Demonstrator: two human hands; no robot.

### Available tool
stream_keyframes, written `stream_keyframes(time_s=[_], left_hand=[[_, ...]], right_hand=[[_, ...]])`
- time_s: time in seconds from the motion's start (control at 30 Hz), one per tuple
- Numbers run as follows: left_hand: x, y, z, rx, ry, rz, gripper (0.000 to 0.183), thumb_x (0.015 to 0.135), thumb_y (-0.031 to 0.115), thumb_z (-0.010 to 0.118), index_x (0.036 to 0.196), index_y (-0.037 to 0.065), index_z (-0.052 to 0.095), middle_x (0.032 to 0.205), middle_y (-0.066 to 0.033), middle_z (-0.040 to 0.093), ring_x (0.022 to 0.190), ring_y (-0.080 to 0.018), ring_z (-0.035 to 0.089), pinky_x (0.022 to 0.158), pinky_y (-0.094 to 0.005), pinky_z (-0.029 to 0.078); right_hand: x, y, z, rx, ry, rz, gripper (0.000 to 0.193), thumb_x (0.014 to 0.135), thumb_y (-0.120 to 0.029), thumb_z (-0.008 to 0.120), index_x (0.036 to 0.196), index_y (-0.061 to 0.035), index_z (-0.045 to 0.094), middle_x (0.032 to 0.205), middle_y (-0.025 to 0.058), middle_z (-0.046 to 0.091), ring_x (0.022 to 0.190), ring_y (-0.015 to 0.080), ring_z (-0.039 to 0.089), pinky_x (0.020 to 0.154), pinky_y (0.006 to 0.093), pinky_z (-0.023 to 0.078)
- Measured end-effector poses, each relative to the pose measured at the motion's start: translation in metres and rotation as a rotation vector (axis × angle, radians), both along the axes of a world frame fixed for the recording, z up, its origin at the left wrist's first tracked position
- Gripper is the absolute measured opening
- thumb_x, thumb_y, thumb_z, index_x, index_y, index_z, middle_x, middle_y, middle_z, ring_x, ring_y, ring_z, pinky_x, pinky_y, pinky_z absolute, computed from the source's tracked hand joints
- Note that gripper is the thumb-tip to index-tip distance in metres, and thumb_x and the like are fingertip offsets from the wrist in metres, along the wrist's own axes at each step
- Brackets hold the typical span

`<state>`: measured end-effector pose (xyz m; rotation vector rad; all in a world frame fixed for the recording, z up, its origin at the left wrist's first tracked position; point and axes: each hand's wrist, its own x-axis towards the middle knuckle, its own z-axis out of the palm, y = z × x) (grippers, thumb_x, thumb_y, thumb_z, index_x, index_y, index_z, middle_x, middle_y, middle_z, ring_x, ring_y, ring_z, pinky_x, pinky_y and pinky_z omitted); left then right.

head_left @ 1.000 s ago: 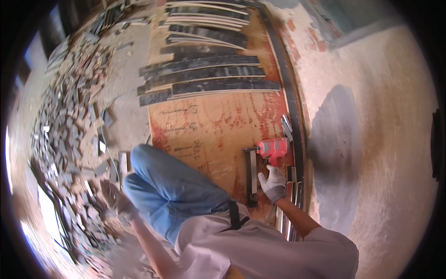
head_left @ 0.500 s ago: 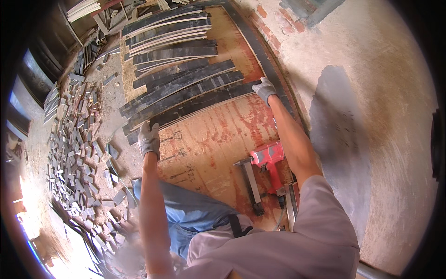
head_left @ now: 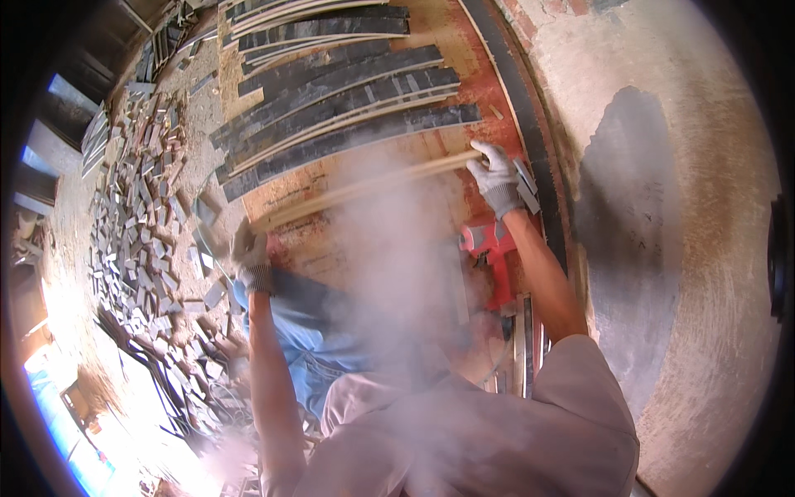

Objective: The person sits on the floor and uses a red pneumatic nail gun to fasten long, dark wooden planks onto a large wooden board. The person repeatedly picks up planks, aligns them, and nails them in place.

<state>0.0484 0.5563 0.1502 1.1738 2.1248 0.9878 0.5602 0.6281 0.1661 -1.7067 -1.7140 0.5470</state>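
Note:
A long, thin wooden strip point(head_left: 319, 205) spans the space between my gloved hands, its pale edge facing up. My left hand point(head_left: 250, 255) is closed round its left end, partly blurred. At the other end my right hand point(head_left: 495, 176) pinches it between thumb and fingers. Whitish smoke or dust point(head_left: 385, 215) drifts over its middle and veils part of it. Just beyond lies a black-faced plank strip point(head_left: 356, 142) on the brown board point(head_left: 455, 50). A red nail gun point(head_left: 499, 257) rests below my right hand, partly hazed over.
Several dark strips point(head_left: 348, 87) lie in rows farther along the board. Many small offcut blocks point(head_left: 137, 240) cover the floor at left. Small grey pieces point(head_left: 527, 186) sit beside my right wrist, near the dark board edge point(head_left: 530, 108). A plastered wall point(head_left: 712, 248) rises at right.
Both hands have come nearer to me, lifting a strip turned on edge off the board. A whitish cloud now covers the middle. The view has shifted, so the rows of strips appear higher.

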Motion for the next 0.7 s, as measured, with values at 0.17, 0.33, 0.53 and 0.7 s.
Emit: stream_keyframes(time_s=[0.17, 0.33, 0.53, 0.7], left_hand=[[-0.006, 0.000, -0.003, 0.052, -0.316, 0.025, 0.054, 0.086, 0.009, 0.070, 0.137, 0.002, 0.055, 0.105, -0.0093, 0.070, 0.091, -0.0142, 0.063, 0.079, -0.0271, 0.052], [-0.004, -0.020, -0.003, 0.105, -0.292, 0.253, 0.043, 0.087, 0.010, 0.073, 0.126, -0.001, 0.062, 0.097, -0.0110, 0.071, 0.083, -0.0137, 0.065, 0.075, -0.0243, 0.052], [-0.017, -0.022, -0.018, 0.147, -0.327, 0.273, 0.046, 0.085, 0.011, 0.076, 0.127, 0.001, 0.062, 0.097, -0.0101, 0.071, 0.083, -0.0125, 0.063, 0.074, -0.0241, 0.052], [-0.016, -0.022, -0.029, 0.184, -0.313, 0.234, 0.047, 0.087, 0.011, 0.075, 0.130, -0.001, 0.060, 0.106, -0.0083, 0.069, 0.087, -0.0132, 0.063, 0.076, -0.0259, 0.053]], right_hand=[[-0.008, 0.003, -0.011, -0.091, 0.120, 0.032, 0.042, 0.088, -0.011, 0.070, 0.129, -0.0049, 0.059, 0.126, 0.0109, 0.064, 0.110, 0.0171, 0.062, 0.092, 0.0294, 0.050], [-0.027, -0.028, 0.002, -0.242, 0.335, -0.017, 0.044, 0.087, -0.014, 0.072, 0.129, -0.0056, 0.061, 0.116, 0.0103, 0.067, 0.100, 0.0151, 0.062, 0.085, 0.0299, 0.050], [-0.016, -0.005, 0.031, -0.525, 0.385, 0.012, 0.031, 0.085, -0.012, 0.072, 0.115, -0.0026, 0.069, 0.104, 0.0082, 0.072, 0.097, 0.0139, 0.065, 0.089, 0.0255, 0.049], [0.001, 0.021, 0.011, -0.488, 0.539, -0.011, 0.021, 0.091, -0.017, 0.069, 0.106, -0.0023, 0.071, 0.096, 0.0050, 0.072, 0.086, 0.0095, 0.065, 0.078, 0.0252, 0.052]])
